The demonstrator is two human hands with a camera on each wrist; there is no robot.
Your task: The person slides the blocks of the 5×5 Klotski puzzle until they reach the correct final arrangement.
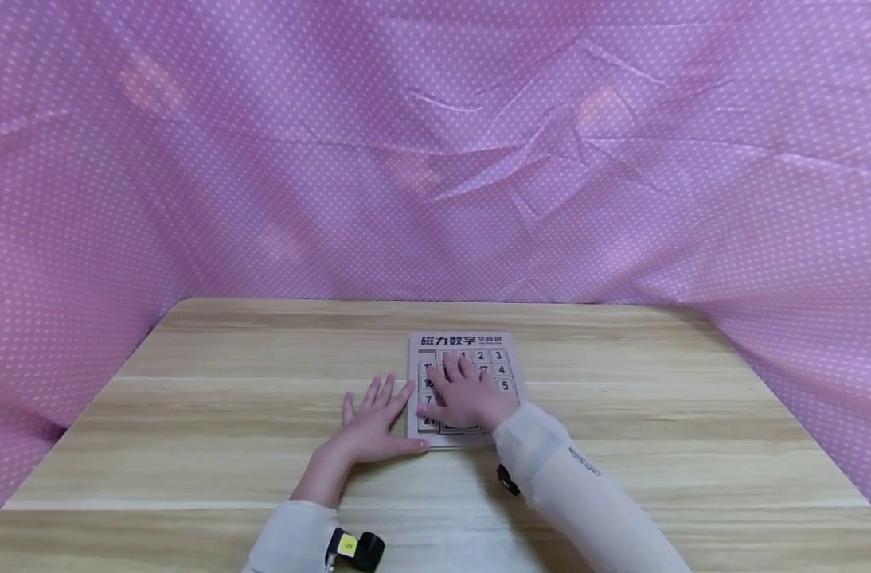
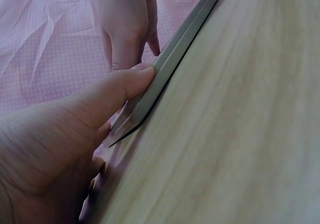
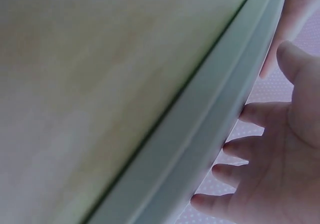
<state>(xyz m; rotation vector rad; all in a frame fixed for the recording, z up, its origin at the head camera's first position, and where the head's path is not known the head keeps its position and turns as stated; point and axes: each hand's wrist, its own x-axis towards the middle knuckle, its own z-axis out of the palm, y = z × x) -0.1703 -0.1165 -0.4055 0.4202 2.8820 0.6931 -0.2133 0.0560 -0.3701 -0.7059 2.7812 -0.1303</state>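
Note:
A number sliding puzzle (image 1: 415, 344) lies flat on the table, its title along the far side and its numbered tiles in rows. A gap shows at the far left corner of the tile grid. My left hand (image 1: 367, 430) is spread at the near left corner; its thumb (image 2: 137, 79) presses the puzzle's near edge and its index finger reaches the left side. Over the tiles my right hand (image 1: 466, 396) is spread with its fingers fairly straight, fingertips (image 3: 227, 148) right at the tile surface. It hides several middle tiles.
The light wooden table (image 1: 228, 382) extends widely around the puzzle. A pink dotted cloth (image 1: 335, 199) hangs behind it and along both sides. Small black cameras (image 1: 367, 551) are strapped at the wrists.

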